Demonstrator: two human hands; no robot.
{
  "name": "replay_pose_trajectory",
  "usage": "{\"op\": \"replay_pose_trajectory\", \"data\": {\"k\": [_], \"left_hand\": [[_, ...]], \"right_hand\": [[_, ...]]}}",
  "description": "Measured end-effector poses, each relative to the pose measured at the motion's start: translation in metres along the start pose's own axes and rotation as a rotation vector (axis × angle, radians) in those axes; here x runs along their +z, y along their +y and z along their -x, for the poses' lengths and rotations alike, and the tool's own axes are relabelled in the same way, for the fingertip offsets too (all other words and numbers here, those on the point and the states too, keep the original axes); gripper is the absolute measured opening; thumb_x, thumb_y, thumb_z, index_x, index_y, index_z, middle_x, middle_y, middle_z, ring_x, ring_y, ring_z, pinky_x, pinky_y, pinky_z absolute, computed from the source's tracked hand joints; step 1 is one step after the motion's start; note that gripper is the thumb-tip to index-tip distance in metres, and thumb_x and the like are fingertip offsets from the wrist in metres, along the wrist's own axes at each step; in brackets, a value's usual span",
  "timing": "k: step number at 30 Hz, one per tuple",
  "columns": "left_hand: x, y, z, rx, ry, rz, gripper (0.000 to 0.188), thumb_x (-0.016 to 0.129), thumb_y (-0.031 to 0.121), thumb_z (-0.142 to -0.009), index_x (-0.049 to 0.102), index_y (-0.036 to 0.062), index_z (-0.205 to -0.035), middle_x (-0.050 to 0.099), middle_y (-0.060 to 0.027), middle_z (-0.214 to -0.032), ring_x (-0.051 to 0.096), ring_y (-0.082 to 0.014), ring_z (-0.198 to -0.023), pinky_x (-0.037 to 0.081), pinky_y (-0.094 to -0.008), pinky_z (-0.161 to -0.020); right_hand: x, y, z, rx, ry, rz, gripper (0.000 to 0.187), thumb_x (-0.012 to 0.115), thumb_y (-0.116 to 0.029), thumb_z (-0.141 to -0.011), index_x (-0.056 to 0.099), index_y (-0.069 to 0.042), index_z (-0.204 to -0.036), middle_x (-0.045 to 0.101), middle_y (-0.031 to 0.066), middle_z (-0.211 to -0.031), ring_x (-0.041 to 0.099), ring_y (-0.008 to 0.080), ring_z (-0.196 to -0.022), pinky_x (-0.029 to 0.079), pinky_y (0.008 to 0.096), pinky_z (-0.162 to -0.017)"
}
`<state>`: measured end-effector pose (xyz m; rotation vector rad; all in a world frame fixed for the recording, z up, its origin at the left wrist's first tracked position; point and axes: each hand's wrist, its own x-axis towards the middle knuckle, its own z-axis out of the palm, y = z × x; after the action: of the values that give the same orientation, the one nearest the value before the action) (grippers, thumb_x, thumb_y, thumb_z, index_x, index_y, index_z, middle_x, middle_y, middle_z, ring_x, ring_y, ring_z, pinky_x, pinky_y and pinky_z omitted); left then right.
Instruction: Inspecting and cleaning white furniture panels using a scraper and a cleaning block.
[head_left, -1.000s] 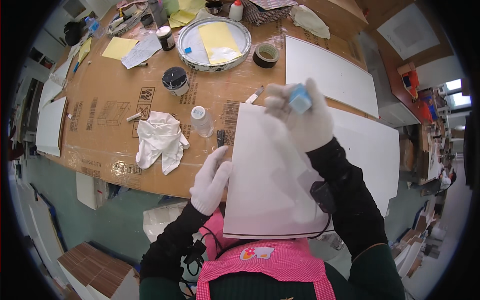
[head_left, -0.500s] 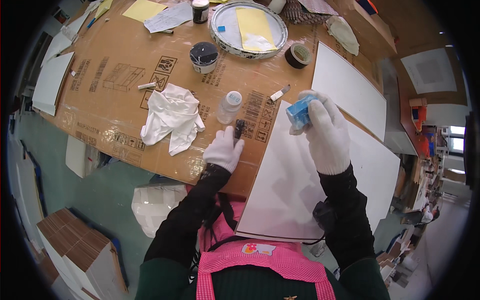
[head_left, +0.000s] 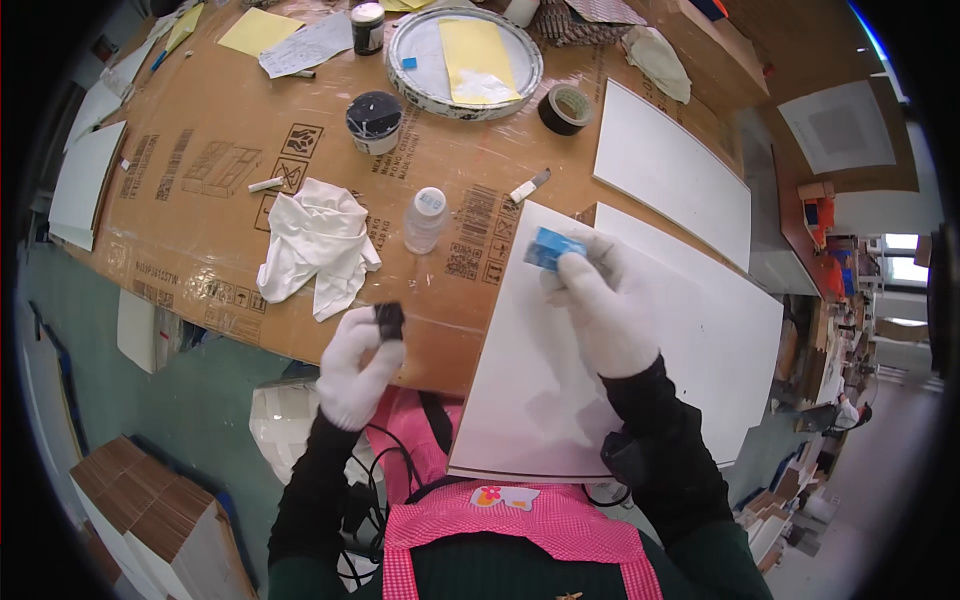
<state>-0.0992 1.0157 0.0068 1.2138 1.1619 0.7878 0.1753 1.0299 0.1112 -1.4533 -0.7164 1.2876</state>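
Note:
My right hand (head_left: 608, 300), in a white glove, is closed around a small blue block (head_left: 552, 248) with a shiny, film-like surface. It hovers over a white panel (head_left: 520, 390) near the front of the table. In my gloved left hand (head_left: 358, 368) a small black block-like piece (head_left: 389, 321) is pinched between thumb and fingers, above the table's front edge. I cannot make out exactly what the black piece is. A crumpled white cloth (head_left: 318, 245) and a clear bottle with a white cap (head_left: 427, 220) lie and stand beyond my left hand.
A scraper-like blade (head_left: 530, 186), a roll of tape (head_left: 566, 109), a dark-lidded tub (head_left: 375, 122) and a large round lid (head_left: 425, 85) occupy the cardboard-covered table (head_left: 220, 215). More white panels (head_left: 680, 170) lie at the right. Stacked cardboard (head_left: 150, 500) stands on the floor at left.
My left hand has lifted the black piece off the table and drawn it back toward me, leftward. My right hand has come lower and left with the blue block. The view has shifted slightly.

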Motion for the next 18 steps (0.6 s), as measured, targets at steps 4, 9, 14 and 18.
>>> {"op": "replay_pose_trajectory", "data": {"k": [4,9,14,18], "left_hand": [[0.022,0.075,0.021,0.081,-0.318,0.634,0.009,0.070,0.005,-0.089,0.071,-0.0006,-0.095,0.048,-0.0216,-0.149,0.060,-0.0242,-0.120,0.048,-0.0358,-0.102],[0.063,0.095,0.010,-0.155,-0.288,1.061,0.025,0.058,0.025,-0.103,0.065,0.0012,-0.103,0.065,-0.0054,-0.104,0.061,-0.0139,-0.088,0.049,-0.0293,-0.080],[0.061,0.102,-0.005,-0.153,-0.058,0.457,0.022,0.065,0.022,-0.098,0.070,-0.0001,-0.095,0.065,-0.0013,-0.086,0.060,-0.0089,-0.083,0.047,-0.0239,-0.075],[0.052,0.102,-0.007,-0.122,-0.169,0.110,0.016,0.070,0.015,-0.090,0.074,-0.0002,-0.090,0.067,-0.0021,-0.087,0.062,-0.0084,-0.085,0.048,-0.0246,-0.077]], "right_hand": [[0.034,0.004,0.014,-0.337,0.032,0.385,0.034,0.079,-0.008,-0.084,0.065,-0.002,-0.114,0.066,0.0080,-0.101,0.064,0.0138,-0.083,0.053,0.0281,-0.072],[0.041,0.018,0.027,-0.771,-0.289,0.565,0.029,0.076,0.003,-0.077,0.068,-0.006,-0.103,0.065,0.0119,-0.100,0.066,0.0263,-0.085,0.053,0.0354,-0.073],[0.012,0.010,0.036,-0.800,-0.141,0.663,0.031,0.068,0.002,-0.084,0.066,-0.004,-0.115,0.064,0.0145,-0.104,0.065,0.0282,-0.094,0.054,0.0362,-0.079],[0.019,-0.027,0.049,-0.308,-0.245,0.613,0.023,0.070,0.001,-0.083,0.067,-0.007,-0.104,0.060,0.0085,-0.110,0.061,0.0231,-0.102,0.050,0.0357,-0.092]]}}
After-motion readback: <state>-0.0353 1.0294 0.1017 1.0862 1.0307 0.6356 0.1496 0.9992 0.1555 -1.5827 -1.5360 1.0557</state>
